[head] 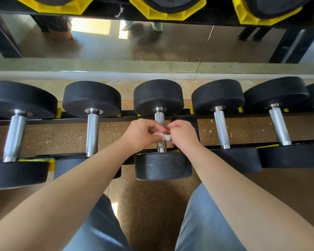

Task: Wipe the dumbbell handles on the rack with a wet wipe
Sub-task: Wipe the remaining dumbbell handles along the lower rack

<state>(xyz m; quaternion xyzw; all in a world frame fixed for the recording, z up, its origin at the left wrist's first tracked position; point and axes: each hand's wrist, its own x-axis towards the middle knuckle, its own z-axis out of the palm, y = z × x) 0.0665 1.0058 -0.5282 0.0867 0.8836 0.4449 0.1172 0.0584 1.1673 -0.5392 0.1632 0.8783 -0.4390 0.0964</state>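
Note:
Several black dumbbells with steel handles lie side by side on a low rack (pixel 187 118). Over the middle dumbbell's knurled handle (pixel 159 118) a small white wet wipe (pixel 163 136) is stretched across. My left hand (pixel 140 134) pinches the wipe's left end and my right hand (pixel 181 135) pinches its right end, both hands meeting above the handle's middle. The handle's lower part (pixel 161 146) shows below the wipe. How far the wipe wraps round the handle is hidden by my fingers.
Neighbouring handles stand close on both sides, one at the left (pixel 92 132) and one at the right (pixel 221 127). An upper shelf with yellow cradles (pixel 168 14) hangs overhead. A wall mirror (pixel 161 42) is behind. Speckled cork floor (pixel 152 205) lies below, between my knees.

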